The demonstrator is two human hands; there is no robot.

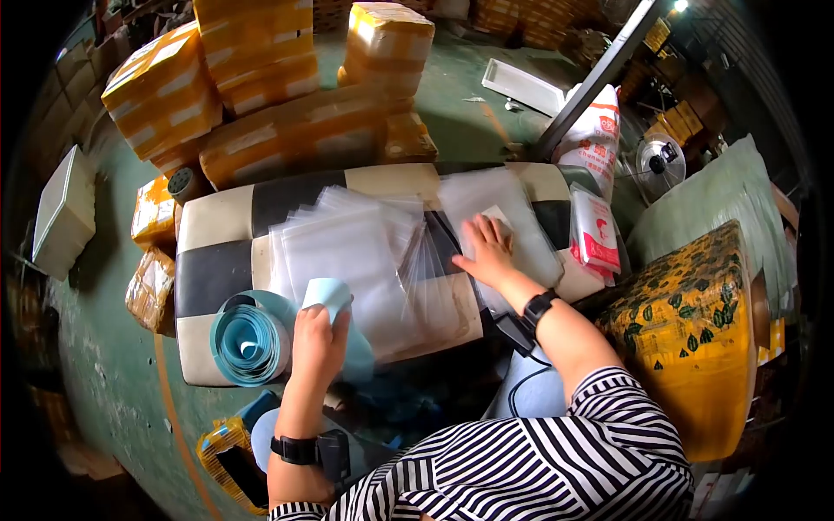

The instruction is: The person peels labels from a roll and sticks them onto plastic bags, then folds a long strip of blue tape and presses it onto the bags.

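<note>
Bags (pixel 339 260) lie on the bench (pixel 213 221), between the roll (pixel 248 346) and the packet (pixel 595 230).

Bench (pixel 214 282) brightly lit, bags (pixel 339 260) shiny with glare; dimness beyond its far right corner, where a lamp (pixel 680 5) glows; fisheye edges black.

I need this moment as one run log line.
left hand: holding blue sheet; right hand: over clear plastic stack; blue roll: on checkered bench

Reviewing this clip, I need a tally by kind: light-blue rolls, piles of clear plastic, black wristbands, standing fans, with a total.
Light-blue roll: 1
Piles of clear plastic: 2 (fanned pile; pile by the right hand, pile surface)
Black wristbands: 2 (left, right)
Fan: 1
Total: 6
</note>
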